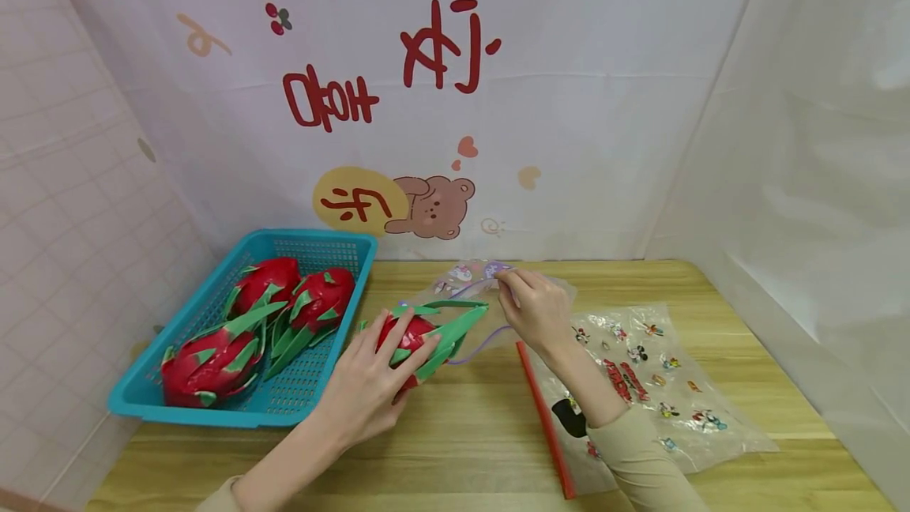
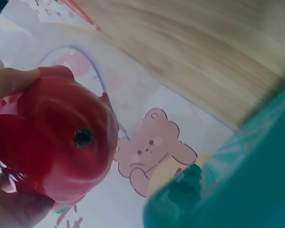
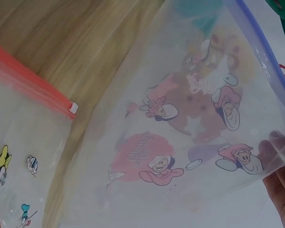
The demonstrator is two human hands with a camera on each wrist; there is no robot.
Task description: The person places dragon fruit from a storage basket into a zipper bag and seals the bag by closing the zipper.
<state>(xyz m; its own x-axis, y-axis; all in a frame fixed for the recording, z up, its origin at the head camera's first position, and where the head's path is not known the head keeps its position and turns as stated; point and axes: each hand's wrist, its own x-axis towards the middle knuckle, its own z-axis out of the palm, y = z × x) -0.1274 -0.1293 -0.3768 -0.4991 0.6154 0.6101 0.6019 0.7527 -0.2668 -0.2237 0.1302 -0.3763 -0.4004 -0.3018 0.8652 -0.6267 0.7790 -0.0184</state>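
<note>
My left hand grips a red dragon fruit with long green leaves, held above the table just right of the basket. In the left wrist view, thumb and fingers clasp the fruit's sides, and its dark round end faces the camera. With my right hand I pinch the edge of a clear zip bag with a purple seal and printed cartoon figures. This bag hangs partly raised, its mouth beside the fruit's leaf tips. In the head view, the fruit hides some of the bag.
A blue plastic basket at the left holds three more dragon fruits. Flat on the wooden table at the right lies another clear bag with a red slider edge, under my right forearm. A printed cloth backdrop stands behind.
</note>
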